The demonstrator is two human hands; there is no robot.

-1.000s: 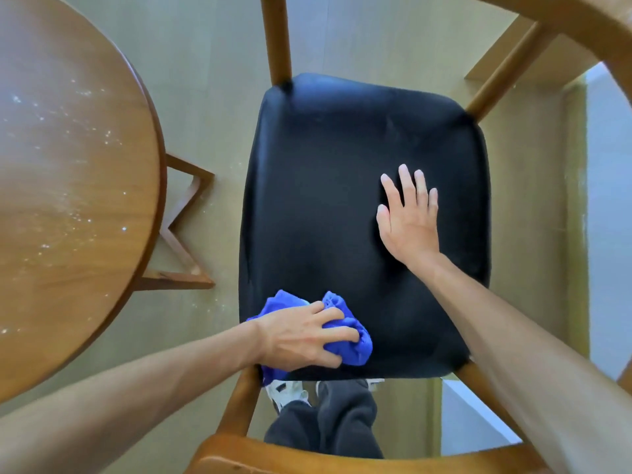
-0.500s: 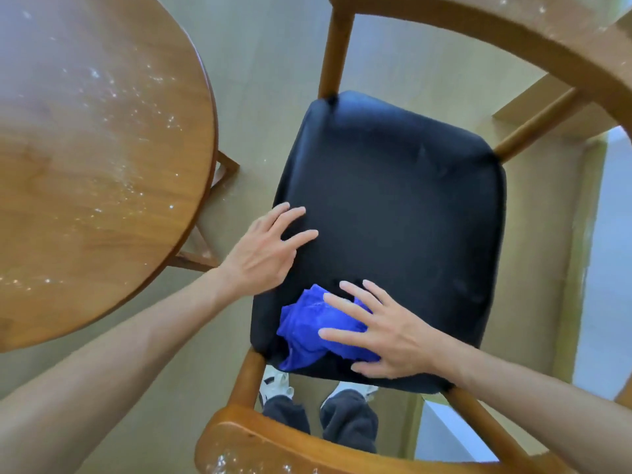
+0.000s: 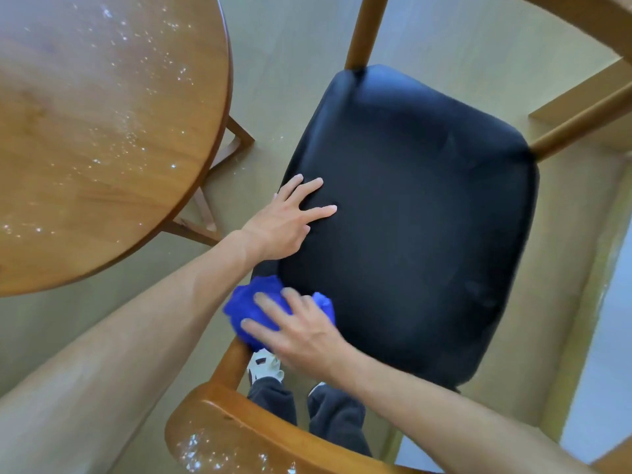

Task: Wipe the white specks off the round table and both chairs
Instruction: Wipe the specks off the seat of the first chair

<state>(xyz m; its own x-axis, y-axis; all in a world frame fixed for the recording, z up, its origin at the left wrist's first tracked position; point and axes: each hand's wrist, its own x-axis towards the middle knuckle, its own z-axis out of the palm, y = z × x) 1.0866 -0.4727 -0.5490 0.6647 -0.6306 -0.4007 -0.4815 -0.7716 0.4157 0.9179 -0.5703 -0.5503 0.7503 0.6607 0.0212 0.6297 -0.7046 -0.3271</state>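
On the black chair seat (image 3: 427,213), the left hand (image 3: 284,220) lies flat with spread fingers, while just nearer the right hand (image 3: 301,330) presses the blue cloth (image 3: 246,306), the speckled worktop (image 3: 102,131) to their left.

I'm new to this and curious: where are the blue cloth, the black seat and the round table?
blue cloth (image 3: 244,304): head view, bare left part.
black seat (image 3: 427,217): head view, cushion middle.
round table (image 3: 85,138): head view, speckled top.
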